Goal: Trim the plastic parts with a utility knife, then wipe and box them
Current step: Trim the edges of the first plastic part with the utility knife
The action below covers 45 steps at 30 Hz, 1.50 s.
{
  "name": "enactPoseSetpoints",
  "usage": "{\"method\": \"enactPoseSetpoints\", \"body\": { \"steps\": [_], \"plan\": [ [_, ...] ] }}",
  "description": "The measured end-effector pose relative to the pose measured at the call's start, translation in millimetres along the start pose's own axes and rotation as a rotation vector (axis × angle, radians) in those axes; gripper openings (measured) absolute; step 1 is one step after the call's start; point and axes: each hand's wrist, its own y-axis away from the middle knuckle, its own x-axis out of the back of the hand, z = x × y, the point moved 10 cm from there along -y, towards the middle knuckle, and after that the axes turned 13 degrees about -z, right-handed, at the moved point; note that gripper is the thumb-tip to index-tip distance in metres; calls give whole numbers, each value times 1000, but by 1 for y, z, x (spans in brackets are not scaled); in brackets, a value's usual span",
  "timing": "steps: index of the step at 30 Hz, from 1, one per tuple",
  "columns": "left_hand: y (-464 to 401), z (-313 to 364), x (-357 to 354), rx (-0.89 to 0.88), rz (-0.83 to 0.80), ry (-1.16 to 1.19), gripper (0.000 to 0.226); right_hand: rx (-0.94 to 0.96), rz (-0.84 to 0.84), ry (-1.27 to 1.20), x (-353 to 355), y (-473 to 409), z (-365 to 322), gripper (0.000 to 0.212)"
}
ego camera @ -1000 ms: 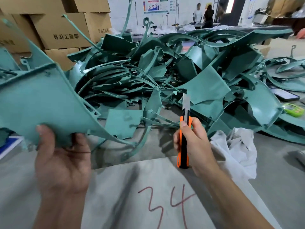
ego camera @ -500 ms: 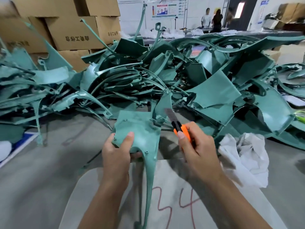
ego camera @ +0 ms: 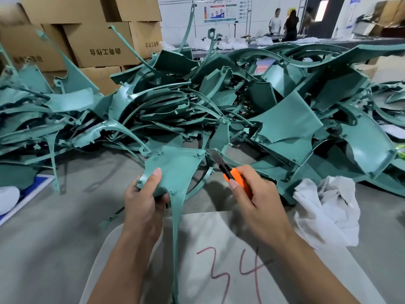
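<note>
At centre frame the left hand (ego camera: 145, 201) grips a teal plastic part (ego camera: 175, 167) by its lower left edge, thumb pressed on top, held above the grey worktop (ego camera: 54, 227). The right hand (ego camera: 256, 200) clasps an orange utility knife (ego camera: 230, 173), its blade extended toward the part's upper right corner.

Both forearms reach forward, the left hand (ego camera: 143, 201) with thumb up and fingers curled under, the right hand (ego camera: 254, 199) fisted, thumb extended.

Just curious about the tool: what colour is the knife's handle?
Bright orange, with a black blade slider; the utility knife shows only in the head view.
</note>
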Motion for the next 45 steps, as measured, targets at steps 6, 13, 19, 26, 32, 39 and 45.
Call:
{"method": "enactPoseSetpoints", "body": {
  "steps": [6, 13, 19, 26, 32, 39, 45],
  "plan": [
    [-2, -7, -12, 27, -73, 2, 13, -7, 23, 60, 2, -2, 2, 15],
    [4, -1, -21, -5, -89, -51, 6, -54, -44, 71, -6, -5, 11, 9],
    [6, 2, -17, -30, -16, -82, 9, 81, -145, 24, -14, -2, -11, 7],
    [7, 5, 2, -64, 143, 39, 12, 237, -308, -22, -36, 4, -32, 8],
    [9, 4, -2, -74, 141, 210, 7, 302, -322, -98, -34, 4, -41, 9],
    [16, 26, 2, -177, 127, 299, 22, 359, -250, -78, -29, 8, -56, 12],
    [16, 30, 5, -177, 169, 293, 15, 402, -217, 4, -31, 8, -66, 16]
  ]
}}
